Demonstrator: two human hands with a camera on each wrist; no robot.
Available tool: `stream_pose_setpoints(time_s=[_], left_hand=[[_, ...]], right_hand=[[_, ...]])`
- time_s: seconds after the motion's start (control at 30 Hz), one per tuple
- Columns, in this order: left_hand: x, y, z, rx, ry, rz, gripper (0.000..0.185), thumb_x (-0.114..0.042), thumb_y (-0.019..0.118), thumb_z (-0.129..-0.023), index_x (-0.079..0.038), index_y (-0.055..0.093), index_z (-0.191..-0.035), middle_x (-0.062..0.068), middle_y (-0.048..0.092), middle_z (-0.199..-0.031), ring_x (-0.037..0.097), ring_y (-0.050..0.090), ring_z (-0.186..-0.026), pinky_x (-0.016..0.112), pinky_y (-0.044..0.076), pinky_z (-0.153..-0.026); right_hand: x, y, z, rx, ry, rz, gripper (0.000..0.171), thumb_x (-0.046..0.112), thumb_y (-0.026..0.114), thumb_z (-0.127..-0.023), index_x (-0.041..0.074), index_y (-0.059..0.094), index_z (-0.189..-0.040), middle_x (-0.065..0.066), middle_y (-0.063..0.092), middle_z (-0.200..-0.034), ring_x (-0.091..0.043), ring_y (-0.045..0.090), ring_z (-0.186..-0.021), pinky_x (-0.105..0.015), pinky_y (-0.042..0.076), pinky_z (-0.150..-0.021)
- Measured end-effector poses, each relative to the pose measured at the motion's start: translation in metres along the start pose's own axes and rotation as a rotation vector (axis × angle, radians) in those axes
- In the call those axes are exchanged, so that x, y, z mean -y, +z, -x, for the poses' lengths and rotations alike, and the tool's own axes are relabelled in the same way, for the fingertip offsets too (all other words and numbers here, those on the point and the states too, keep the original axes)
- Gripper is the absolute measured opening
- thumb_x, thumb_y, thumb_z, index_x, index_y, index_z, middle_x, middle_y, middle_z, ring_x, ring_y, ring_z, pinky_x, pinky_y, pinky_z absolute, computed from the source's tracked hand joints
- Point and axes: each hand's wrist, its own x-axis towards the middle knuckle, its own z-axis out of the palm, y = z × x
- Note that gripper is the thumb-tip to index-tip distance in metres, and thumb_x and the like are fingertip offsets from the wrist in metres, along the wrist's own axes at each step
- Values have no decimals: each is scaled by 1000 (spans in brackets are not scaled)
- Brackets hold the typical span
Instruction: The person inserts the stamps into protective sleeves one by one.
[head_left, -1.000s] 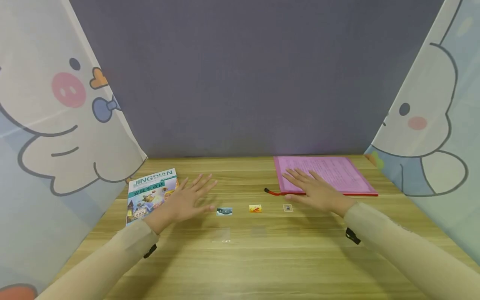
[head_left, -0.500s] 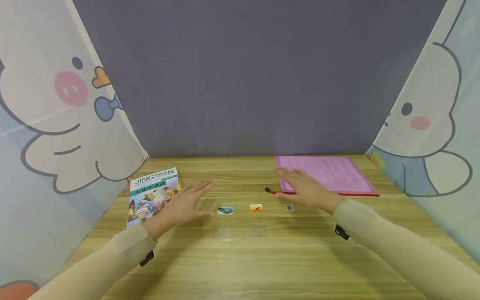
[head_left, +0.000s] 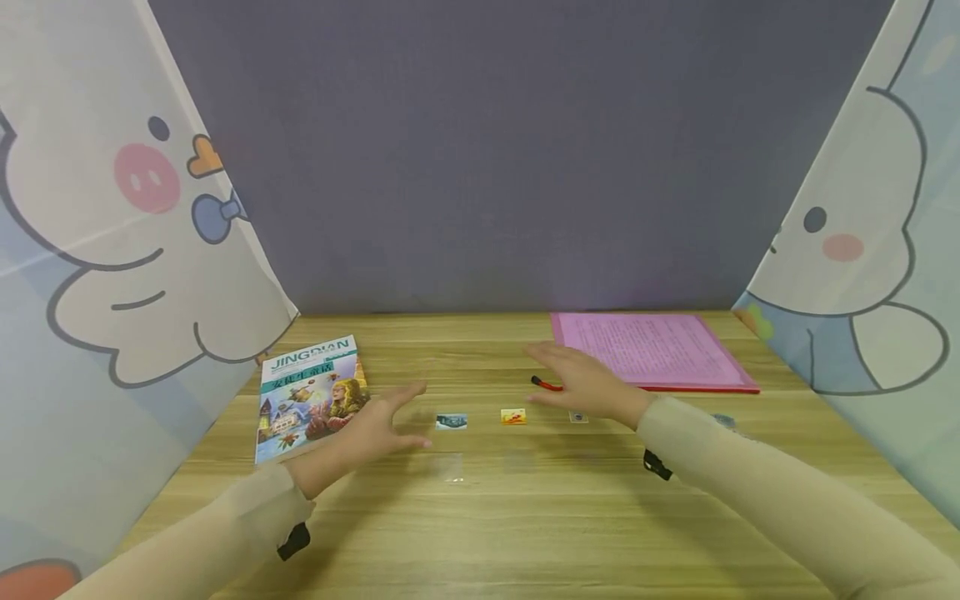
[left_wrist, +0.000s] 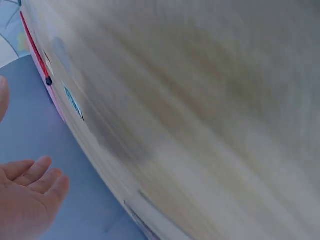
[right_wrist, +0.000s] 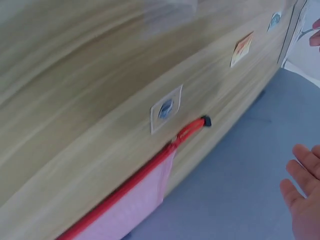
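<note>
Wooden desk (head_left: 525,517) boxed in by a grey back wall (head_left: 510,150) and cartoon curtains (head_left: 112,250) on both sides. Three small stamps lie in a row mid-desk: a blue one (head_left: 452,422), an orange one (head_left: 513,416) and a pale one (head_left: 577,416), which the right wrist view shows lying just short of the pen tip (right_wrist: 205,121). A clear sleeve (head_left: 450,467) lies nearer the person. Over the last second both hands have drawn inward from the sides. The left hand (head_left: 371,425) has slid off the book (head_left: 307,396) and now hovers beside the blue stamp, fingers straight, holding nothing. The right hand (head_left: 585,385) has left the pink folder (head_left: 652,350) and hangs flat over the pale stamp and the red pen (head_left: 546,384), also empty. Judging by this, the hands are closing on the stamps, none yet touched.
</note>
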Motion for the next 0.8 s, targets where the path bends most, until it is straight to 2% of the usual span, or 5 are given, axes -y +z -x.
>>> stream_pose_setpoints(time_s=[0.17, 0.23, 0.4, 0.6, 0.8], left_hand=[[-3, 7, 2, 13, -9, 126, 83, -26, 83, -76, 1, 43, -143, 23, 50, -141, 44, 51, -125, 51, 48, -101], [-3, 10, 2, 17, -25, 194, 80, -21, 82, -76, 2, 44, -142, 24, 52, -138, 43, 52, -124, 48, 50, -98], [-1, 19, 3, 13, -76, 284, 76, -15, 83, -75, 5, 47, -138, 24, 60, -128, 39, 58, -117, 43, 54, -94], [-1, 29, 8, -10, -159, 329, 58, -9, 83, -73, 7, 58, -123, 18, 68, -110, 27, 66, -95, 32, 58, -82], [-7, 37, 11, -43, -229, 336, 44, -6, 86, -68, 6, 66, -106, 12, 68, -94, 14, 59, -76, 19, 50, -61]], right_hand=[[6, 9, -10, -8, 41, -149, 73, 45, 68, -88, 8, 42, -146, -12, 47, -147, -33, 38, -139, -55, 33, -113], [8, 13, -15, -21, 55, -226, 69, 38, 71, -88, 6, 45, -143, -12, 51, -142, -32, 43, -135, -53, 37, -111], [11, 26, -28, -46, 74, -385, 56, 16, 76, -85, -3, 53, -133, -18, 60, -125, -33, 57, -114, -47, 49, -100], [19, 41, -44, -20, 167, -554, 45, 7, 75, -83, -4, 60, -124, -22, 64, -115, -25, 63, -99, -34, 55, -89], [29, 57, -55, 41, 288, -616, 38, 8, 75, -84, -5, 64, -118, -17, 68, -106, -19, 64, -92, -31, 55, -84]])
